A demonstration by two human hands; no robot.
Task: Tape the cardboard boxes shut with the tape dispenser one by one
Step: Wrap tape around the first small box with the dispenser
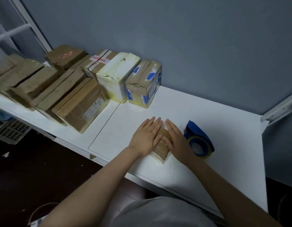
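Fingers (156,126) of the left hand (146,138) lie straight and close together, palm down, pressing flat on the top of a small cardboard box (161,150). The right hand (176,140) does the same beside it, its fingers (172,128) stretched out flat and grasping nothing. The two hands sit side by side with a narrow gap between them. Through that gap a strip of the box top shows, with what may be a glossy band of tape along it, though the hands cover too much to be sure.

The small cardboard box lies low and flat on the white table (215,115), close to the near edge. Just to the right of the small box, near the right hand but not touching it, the blue tape dispenser (199,141) rests on the table with its roll facing the camera.

Behind the small box and to its left, against the grey wall (174,38), stands a brown box with blue tape patches (142,86). Left of that stands a whitish box with yellowed edges (115,77). Further left of the small box lies a large brown box with a printed label (81,105), and beyond it a blurred crowd of more brown boxes (30,82), several stacked on one another.
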